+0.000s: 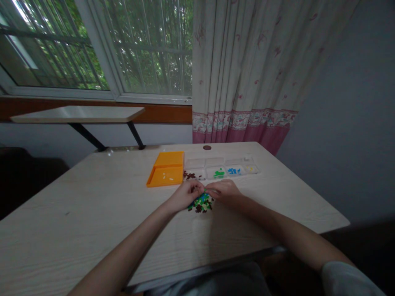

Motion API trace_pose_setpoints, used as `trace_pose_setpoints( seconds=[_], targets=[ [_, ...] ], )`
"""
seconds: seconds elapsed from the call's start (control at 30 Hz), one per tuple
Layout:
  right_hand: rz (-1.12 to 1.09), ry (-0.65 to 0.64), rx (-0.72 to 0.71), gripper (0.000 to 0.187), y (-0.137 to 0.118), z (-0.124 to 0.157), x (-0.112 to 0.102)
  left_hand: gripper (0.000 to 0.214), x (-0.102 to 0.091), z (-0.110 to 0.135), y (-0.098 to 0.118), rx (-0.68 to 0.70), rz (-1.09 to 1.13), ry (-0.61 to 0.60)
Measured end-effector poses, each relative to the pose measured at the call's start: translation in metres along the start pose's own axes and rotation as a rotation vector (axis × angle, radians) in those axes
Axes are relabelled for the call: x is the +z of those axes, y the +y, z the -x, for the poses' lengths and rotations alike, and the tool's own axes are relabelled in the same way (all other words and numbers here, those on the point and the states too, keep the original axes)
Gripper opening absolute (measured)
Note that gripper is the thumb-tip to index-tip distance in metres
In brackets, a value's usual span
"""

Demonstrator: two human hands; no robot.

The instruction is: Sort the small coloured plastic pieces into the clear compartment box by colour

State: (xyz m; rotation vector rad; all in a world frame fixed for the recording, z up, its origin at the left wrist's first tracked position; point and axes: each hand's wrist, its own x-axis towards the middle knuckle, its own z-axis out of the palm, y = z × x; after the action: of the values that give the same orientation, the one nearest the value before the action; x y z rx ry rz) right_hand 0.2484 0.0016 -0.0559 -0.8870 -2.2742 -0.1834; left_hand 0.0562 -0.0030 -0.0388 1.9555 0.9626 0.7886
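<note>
My left hand (pixel 186 194) and my right hand (pixel 224 190) meet at the middle of a pale wooden table (pixel 92 213), fingers curled and fingertips pinched together over a small heap of mixed green, blue and dark brown pieces (pixel 200 203). What the fingers grip is too small to make out. Just beyond the hands lies a clear compartment tray (pixel 222 166) holding sorted brown, green, blue and yellow pieces in separate cells.
An orange shallow tray (pixel 166 168) with a few white bits lies left of the clear tray. A brown round cable hole (pixel 207 147) marks the table's far edge. Behind are a window, a wall shelf (pixel 77 114) and a patterned curtain (pixel 247 70).
</note>
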Motion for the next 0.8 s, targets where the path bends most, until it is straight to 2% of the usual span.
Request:
trace_pose_setpoints(
  seconds=[0.13,0.27,0.33,0.43,0.63,0.8],
  targets=[
    [-0.003,0.047,-0.033,0.019,-0.001,-0.002,-0.003,0.03,-0.006,0.001,0.003,0.013,-0.065,-0.005],
    [-0.006,0.13,-0.031,0.02,0.002,-0.004,-0.012,0.023,-0.027,0.006,0.009,0.026,-0.367,0.011],
    [-0.017,0.185,-0.024,0.019,0.005,-0.005,-0.017,0.021,-0.04,0.009,0.008,0.018,-0.504,-0.052],
    [-0.019,0.241,-0.009,0.018,0.009,-0.007,-0.024,0.019,-0.052,0.012,0.005,0.007,-0.567,-0.159],
    [0.005,0.27,-0.021,0.019,0.01,-0.009,-0.029,0.018,-0.052,0.013,0.0,0.041,-0.524,-0.293],
    [0.007,0.274,-0.022,0.019,0.009,-0.009,-0.029,0.02,-0.047,0.013,0.004,0.029,-0.546,-0.298]
  ],
)
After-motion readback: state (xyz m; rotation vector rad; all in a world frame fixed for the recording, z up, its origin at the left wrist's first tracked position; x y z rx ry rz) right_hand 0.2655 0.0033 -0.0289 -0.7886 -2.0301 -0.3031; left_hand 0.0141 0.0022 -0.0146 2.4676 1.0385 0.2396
